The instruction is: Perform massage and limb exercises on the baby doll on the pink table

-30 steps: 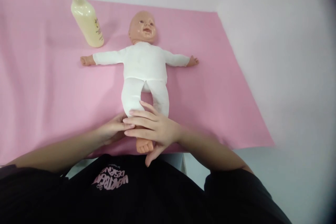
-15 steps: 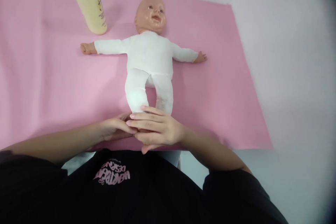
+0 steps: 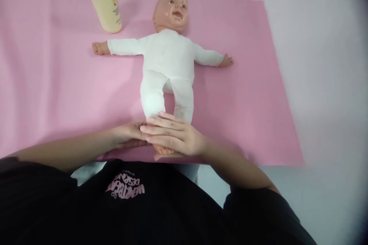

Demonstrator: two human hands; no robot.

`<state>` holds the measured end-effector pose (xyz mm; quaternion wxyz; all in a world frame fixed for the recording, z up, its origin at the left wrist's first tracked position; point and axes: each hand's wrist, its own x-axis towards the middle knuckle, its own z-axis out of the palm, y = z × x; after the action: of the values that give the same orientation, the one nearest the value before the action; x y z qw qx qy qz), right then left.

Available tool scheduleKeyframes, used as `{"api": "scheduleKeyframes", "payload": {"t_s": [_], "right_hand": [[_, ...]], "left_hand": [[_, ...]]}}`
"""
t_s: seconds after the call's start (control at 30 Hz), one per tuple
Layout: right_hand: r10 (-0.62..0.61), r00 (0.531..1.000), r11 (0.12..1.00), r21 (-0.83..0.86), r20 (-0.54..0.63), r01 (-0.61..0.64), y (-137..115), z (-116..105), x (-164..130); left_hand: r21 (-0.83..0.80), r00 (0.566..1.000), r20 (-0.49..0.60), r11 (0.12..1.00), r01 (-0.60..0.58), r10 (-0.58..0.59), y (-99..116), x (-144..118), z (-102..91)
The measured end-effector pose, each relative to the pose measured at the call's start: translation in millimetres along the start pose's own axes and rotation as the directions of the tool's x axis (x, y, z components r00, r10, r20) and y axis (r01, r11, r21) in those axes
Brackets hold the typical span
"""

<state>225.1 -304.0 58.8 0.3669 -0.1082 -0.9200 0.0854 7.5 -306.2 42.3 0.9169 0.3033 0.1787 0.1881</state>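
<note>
Nearest the camera was the person's own black shirt (image 3: 161, 214), filling the bottom of the view. It carried pink printed lettering (image 3: 125, 190) that appeared upside down from the head camera; the words were too distorted to read with confidence.

Just beyond the shirt, at the near edge of the pink mat (image 3: 57, 95), both hands met over the feet of a baby doll (image 3: 168, 59). The left hand (image 3: 128, 136) came in from the left and cupped the foot end from that side. The right hand (image 3: 175, 138) lay over it from the right, fingers (image 3: 161, 124) stretched flat across the doll's ankles, with a thumb and a bare doll foot (image 3: 162, 150) showing beneath. The hands were pressed together around the lower legs (how firmly they gripped could not be told, since the fingers hid the contact).

The doll lay on its back, its long axis running straight away from the person: feet at the hands, head farthest. It wore a white bodysuit, arms spread wide to either side. Both hands were about equally near the feet; the rest of the doll stretched away from them.

Farther off, just left of the doll's head, a cream lotion bottle (image 3: 103, 2) stood upright on the mat, its top cut off by the frame. It bore a small label with dark print, too small to read. Beyond the mat lay the pale table (image 3: 316, 65).
</note>
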Motion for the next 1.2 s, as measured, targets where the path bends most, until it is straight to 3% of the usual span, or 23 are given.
{"api": "scheduleKeyframes", "payload": {"t_s": [0.1,0.3,0.4,0.57,0.8,1.03,1.2], "right_hand": [[-0.083,0.992,0.997,-0.002,-0.094,0.083,-0.2,5.1,-1.9],[-0.189,0.967,0.982,-0.007,-0.171,0.19,3.2,5.8,-4.8],[-0.161,0.973,0.986,0.013,-0.167,0.166,4.0,3.0,-2.4],[-0.032,0.999,0.991,-0.126,0.015,0.034,0.5,-0.4,3.1],[-0.157,0.981,0.983,-0.109,-0.11,0.145,1.2,-0.7,1.7],[-0.065,0.993,0.997,-0.051,-0.099,0.06,3.6,-4.3,0.7],[-0.128,0.986,0.989,-0.086,-0.107,0.119,0.9,-4.7,0.6]], "left_hand": [[-0.039,0.997,0.067,0.999,0.036,-0.033,2.0,0.9,1.5],[-0.058,1.0,-0.004,0.998,0.03,-0.031,7.9,0.4,7.1],[-0.068,1.0,0.012,0.998,0.018,-0.017,6.8,-0.1,4.8],[-0.075,1.0,0.007,0.997,-0.026,0.026,2.8,-0.8,-0.7],[-0.053,0.999,0.001,0.998,0.035,-0.035,7.7,-0.6,3.6],[-0.019,1.0,-0.002,1.0,0.014,-0.014,12.2,0.8,7.0],[-0.082,0.997,-0.07,0.997,0.006,-0.012,10.2,-1.2,5.2]]}}
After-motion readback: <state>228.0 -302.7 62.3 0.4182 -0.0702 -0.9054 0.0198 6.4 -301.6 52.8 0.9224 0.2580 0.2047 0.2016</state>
